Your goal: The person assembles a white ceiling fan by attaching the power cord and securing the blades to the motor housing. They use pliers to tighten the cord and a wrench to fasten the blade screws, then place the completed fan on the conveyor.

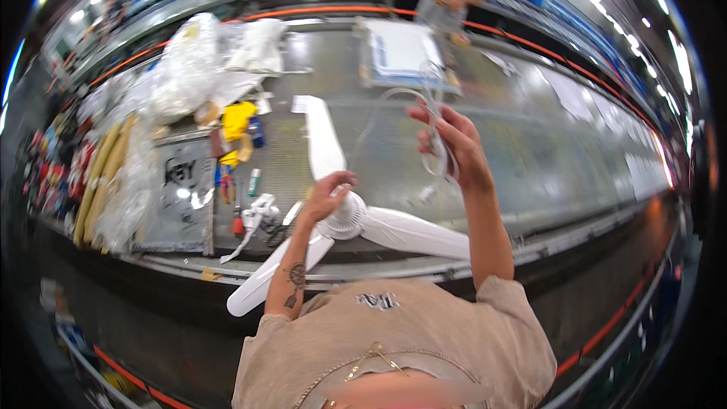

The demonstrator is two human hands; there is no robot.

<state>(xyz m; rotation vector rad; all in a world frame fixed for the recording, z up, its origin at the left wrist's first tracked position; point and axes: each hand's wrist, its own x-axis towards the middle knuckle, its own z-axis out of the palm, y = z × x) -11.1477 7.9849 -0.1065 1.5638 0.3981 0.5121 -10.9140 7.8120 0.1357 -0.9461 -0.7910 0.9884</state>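
"Head view first: where is your white fan (344,223)?"

"It lies on the table (522,174), close to the side where you stand. One blade (254,291) pokes out past the edge."

"And your hands?"

"Your right hand (458,144) holds loops of white cord (394,92) up in the air. Your left hand (328,195) bends over the fan's middle, but I can't tell if it grips."

"What could go wrong for you?"

"If your body bumps that blade, the fan might turn or slip. If your loops slide loose, the cord might knot. Pull hard, and you might yank the fan, if they're joined."
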